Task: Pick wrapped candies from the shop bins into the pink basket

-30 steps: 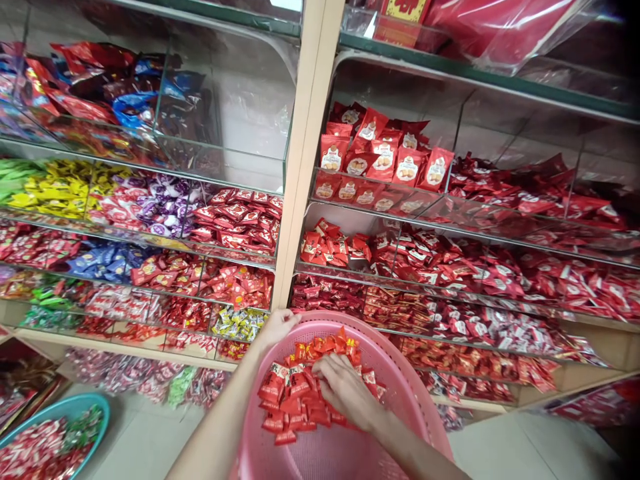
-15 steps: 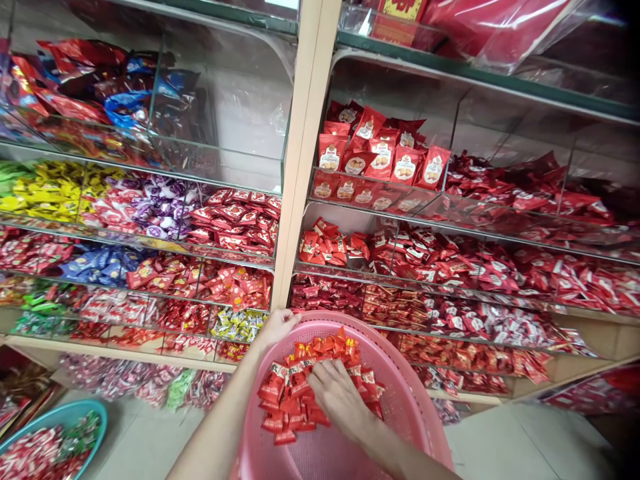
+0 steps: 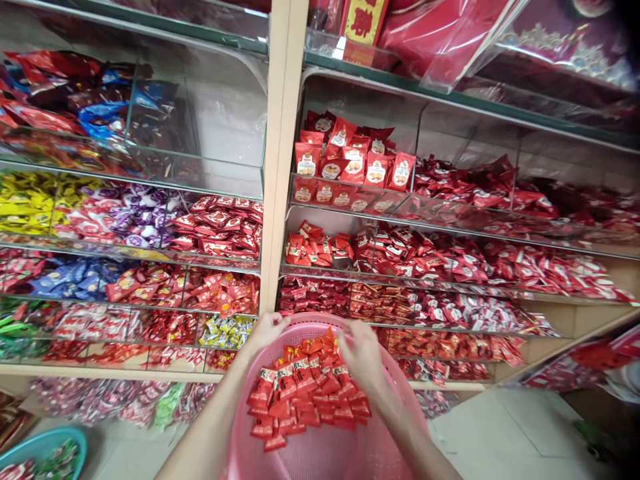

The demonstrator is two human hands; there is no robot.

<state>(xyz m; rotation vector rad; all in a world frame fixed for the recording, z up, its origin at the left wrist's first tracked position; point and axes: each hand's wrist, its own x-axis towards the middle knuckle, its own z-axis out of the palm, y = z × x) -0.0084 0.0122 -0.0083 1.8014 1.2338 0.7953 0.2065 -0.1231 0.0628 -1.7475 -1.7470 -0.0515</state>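
A pink plastic basket [image 3: 403, 380] with a perforated wall is in front of me, tilted toward the shelves. Several red-wrapped candies [image 3: 300, 383] lie heaped inside it, some with dark lettering on a pale patch. My left hand [image 3: 270, 331] is closed on the basket's far left rim. Over the right side of the heap, close to the far rim, is my right hand [image 3: 361, 350]. Motion blurs its fingers, so whether they hold anything or touch the rim cannot be made out.
Glass-fronted shelves [image 3: 200, 257] with sorted wrapped sweets rise ahead, split by a wooden post [image 3: 280, 153]. Larger red snack packets [image 3: 355, 160] stand on the right. A teal basin [image 3: 77, 443] of sweets is at lower left, by the tiled floor [image 3: 125, 440].
My right hand has lifted out of the candies and moved right and up toward the far rim, uncovering the heap. The left hand keeps its grip. The view has shifted slightly right.
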